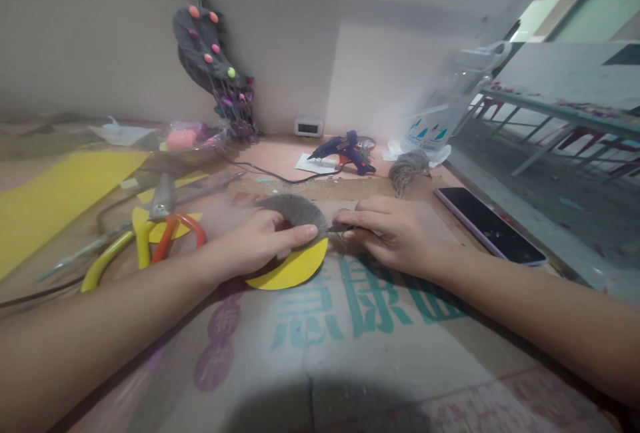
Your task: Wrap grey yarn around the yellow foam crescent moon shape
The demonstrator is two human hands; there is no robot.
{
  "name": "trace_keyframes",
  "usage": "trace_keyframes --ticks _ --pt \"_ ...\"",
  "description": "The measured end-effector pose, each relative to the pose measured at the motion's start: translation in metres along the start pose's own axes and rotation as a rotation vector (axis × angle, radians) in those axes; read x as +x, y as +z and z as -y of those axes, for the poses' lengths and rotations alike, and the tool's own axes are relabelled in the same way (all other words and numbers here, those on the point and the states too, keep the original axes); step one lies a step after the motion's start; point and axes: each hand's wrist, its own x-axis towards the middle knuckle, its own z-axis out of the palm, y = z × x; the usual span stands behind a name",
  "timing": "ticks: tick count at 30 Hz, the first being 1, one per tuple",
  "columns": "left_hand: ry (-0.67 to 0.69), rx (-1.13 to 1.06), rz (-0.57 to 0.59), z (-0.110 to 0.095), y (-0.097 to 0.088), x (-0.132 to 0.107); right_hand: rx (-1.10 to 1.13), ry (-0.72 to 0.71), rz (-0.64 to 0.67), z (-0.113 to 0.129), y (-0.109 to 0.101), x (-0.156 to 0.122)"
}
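Observation:
A yellow paper disc (295, 272) lies on a sheet of printed cardboard (350, 340), its upper half covered by coiled grey yarn (296, 210). My left hand (255, 243) rests on the disc, fingers curled and the forefinger pressing the yarn's edge. Just to the right, my right hand (393, 230) pinches the dark end of the yarn strand at the disc's rim, fingers closed.
A blue glue gun (344, 150) with a black cord lies behind, next to a clump of grey yarn (407, 170). A phone (490, 226) lies at the right. Scissors and pliers with yellow and orange handles (150, 233) and yellow paper (55, 200) are at the left.

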Motion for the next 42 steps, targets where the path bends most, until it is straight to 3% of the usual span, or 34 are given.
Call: trace_keyframes --ticks 4,10,16,23,42 --pt "-0.05 0.026 -0.014 0.0008 -0.0001 0.001 0.001 0.007 -0.011 -0.0012 0.003 -0.0022" --pt "-0.04 -0.135 0.064 -0.0024 0.0007 0.0 0.054 0.079 -0.049 0.0028 0.0025 -0.0018" --pt "-0.057 -0.087 0.054 0.0006 0.0013 0.001 0.08 0.153 -0.073 0.001 0.0043 -0.002" --pt "0.052 -0.12 0.049 -0.0034 0.0037 0.0015 0.075 0.105 -0.04 -0.0004 0.0051 -0.0036" --pt "0.076 -0.107 0.046 -0.0035 0.0024 -0.0001 -0.032 0.03 -0.003 0.0002 0.0009 0.0005"
